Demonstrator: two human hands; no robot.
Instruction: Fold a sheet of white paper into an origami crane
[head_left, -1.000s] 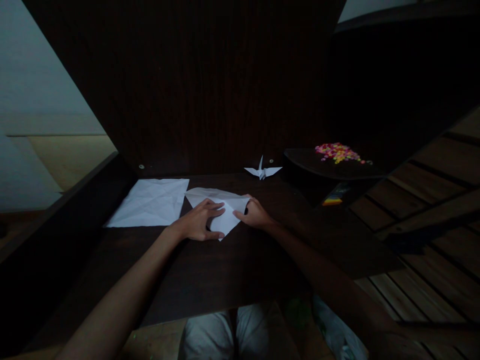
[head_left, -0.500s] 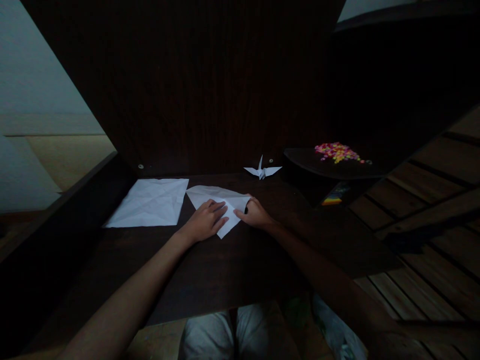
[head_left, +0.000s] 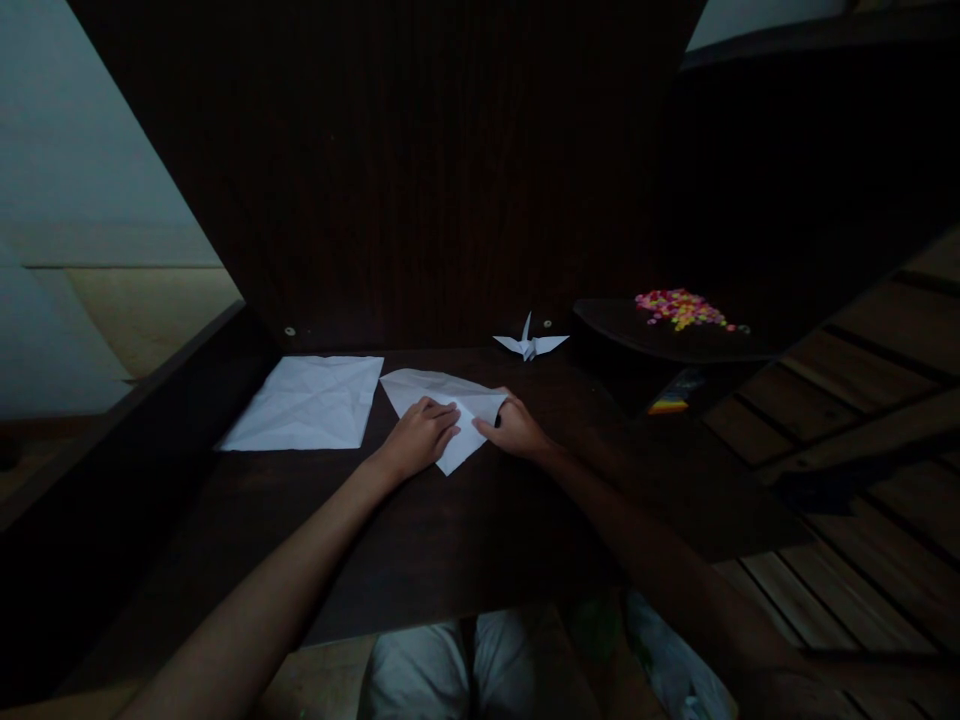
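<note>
A folded sheet of white paper (head_left: 420,388) lies on the dark tabletop (head_left: 420,560), one corner pointing toward me. My left hand (head_left: 421,436) rests on top of it, palm down, its fingers stretched over the paper. At the sheet's right corner, my right hand (head_left: 517,426) grips the edge, thumb on top and fingers behind, partly hidden. Left of this sheet lies a stack of creased white paper (head_left: 307,403). Behind my right hand stands a white origami crane (head_left: 530,347) with its wings spread.
Small colourful pieces (head_left: 686,309) are heaped on a dark raised shelf (head_left: 645,343) to the right. Under that shelf is a small item with coloured stripes (head_left: 669,403). A tall dark panel (head_left: 420,180) closes off the back, and a low side board (head_left: 135,420) runs along the left.
The whole view has shifted slightly, so everything sits a little further right. My left fingers are drawn a bit closer together on the paper; the right hand keeps its grip.
</note>
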